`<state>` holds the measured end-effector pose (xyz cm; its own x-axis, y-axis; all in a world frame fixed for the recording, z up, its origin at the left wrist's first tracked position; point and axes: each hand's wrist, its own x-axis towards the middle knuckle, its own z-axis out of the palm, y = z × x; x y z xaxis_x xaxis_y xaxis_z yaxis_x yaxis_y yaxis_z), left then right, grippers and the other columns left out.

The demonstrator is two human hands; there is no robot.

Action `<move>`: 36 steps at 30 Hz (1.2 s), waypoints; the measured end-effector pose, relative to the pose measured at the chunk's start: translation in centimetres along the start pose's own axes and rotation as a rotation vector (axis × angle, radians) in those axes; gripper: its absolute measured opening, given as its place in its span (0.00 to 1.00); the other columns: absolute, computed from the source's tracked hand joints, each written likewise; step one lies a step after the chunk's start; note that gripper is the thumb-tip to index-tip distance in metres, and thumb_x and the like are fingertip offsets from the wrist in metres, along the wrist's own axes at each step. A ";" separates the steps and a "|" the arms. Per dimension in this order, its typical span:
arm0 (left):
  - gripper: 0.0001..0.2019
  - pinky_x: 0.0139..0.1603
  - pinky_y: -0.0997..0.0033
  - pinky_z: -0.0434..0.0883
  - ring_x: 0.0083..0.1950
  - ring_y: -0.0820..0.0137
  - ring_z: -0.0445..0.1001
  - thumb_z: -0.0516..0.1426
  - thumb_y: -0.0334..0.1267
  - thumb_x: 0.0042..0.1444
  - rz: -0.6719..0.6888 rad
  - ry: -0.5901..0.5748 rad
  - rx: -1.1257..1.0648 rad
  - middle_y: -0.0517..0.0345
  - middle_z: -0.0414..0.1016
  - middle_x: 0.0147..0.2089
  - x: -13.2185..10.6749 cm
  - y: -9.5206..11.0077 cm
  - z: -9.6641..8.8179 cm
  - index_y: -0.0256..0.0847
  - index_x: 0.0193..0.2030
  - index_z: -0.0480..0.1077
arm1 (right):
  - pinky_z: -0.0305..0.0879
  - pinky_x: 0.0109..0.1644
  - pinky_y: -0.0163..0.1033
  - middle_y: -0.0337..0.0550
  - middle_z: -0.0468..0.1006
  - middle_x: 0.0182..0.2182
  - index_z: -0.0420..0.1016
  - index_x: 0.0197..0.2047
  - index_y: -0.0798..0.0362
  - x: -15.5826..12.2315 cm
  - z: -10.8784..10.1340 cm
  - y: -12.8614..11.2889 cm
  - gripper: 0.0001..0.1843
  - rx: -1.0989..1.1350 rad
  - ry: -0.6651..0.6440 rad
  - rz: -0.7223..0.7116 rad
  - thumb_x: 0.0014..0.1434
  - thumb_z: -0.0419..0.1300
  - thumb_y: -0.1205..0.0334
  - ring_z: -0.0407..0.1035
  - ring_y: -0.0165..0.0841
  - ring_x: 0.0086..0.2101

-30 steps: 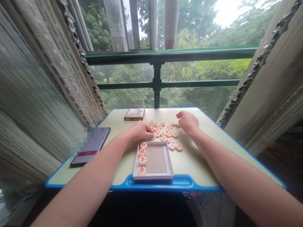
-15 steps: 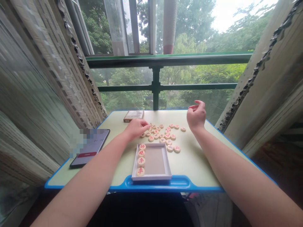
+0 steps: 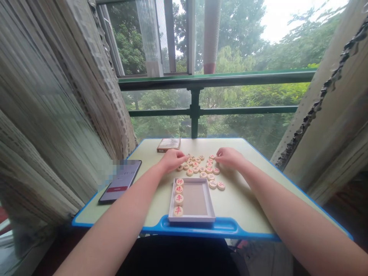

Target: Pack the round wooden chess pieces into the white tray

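Note:
Several round wooden chess pieces [image 3: 204, 169] with red characters lie loose on the small table [image 3: 247, 203]. A shallow white box tray [image 3: 195, 200] near the front edge holds a column of several pieces [image 3: 178, 194] along its left side. My left hand [image 3: 171, 159] rests on the left end of the loose pieces, fingers curled and fingertips touching them. My right hand [image 3: 229, 156] lies at the right end of the pile, fingers curled down onto the pieces. Whether either hand grips a piece is hidden.
A phone [image 3: 120, 181] with a lit screen lies at the table's left edge. A closed flat box [image 3: 168, 144] sits at the back of the table. Woven blinds hang close on both sides; a green railing [image 3: 207, 79] and window stand behind.
My right hand, raised off the table half a second ago, has come back down onto the right end of the pieces. My left hand stays at the left end.

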<state>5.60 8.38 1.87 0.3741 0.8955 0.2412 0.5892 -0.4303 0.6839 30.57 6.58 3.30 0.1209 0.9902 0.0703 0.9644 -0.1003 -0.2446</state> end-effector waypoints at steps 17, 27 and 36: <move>0.17 0.24 0.74 0.55 0.23 0.76 0.59 0.53 0.48 0.48 0.074 -0.015 0.032 0.62 0.62 0.18 -0.2 0.6 -0.1 0.34 0.23 0.71 | 0.63 0.35 0.33 0.40 0.74 0.31 0.69 0.36 0.53 -10.1 0.2 -9.1 0.11 0.403 -0.058 -1.035 0.46 0.61 0.66 0.66 0.28 0.30; 0.18 0.24 0.73 0.53 0.22 0.76 0.57 0.53 0.50 0.48 0.107 -0.024 0.036 0.63 0.62 0.17 -0.4 0.8 -0.2 0.35 0.21 0.70 | 0.63 0.37 0.34 0.42 0.73 0.32 0.73 0.34 0.53 -11.4 -0.1 -9.8 0.05 0.289 -0.243 -1.165 0.51 0.60 0.64 0.66 0.30 0.32; 0.19 0.24 0.73 0.53 0.22 0.77 0.55 0.52 0.50 0.48 0.129 -0.018 0.065 0.62 0.61 0.17 -0.4 0.9 -0.3 0.34 0.21 0.69 | 0.62 0.42 0.38 0.43 0.74 0.33 0.75 0.36 0.51 -11.4 -0.2 -10.0 0.07 0.240 -0.265 -1.190 0.53 0.60 0.65 0.64 0.33 0.36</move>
<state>5.76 7.70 2.60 0.4626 0.8301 0.3114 0.5798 -0.5490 0.6021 19.59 -3.70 5.18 -0.8772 0.4455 0.1791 0.3714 0.8660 -0.3349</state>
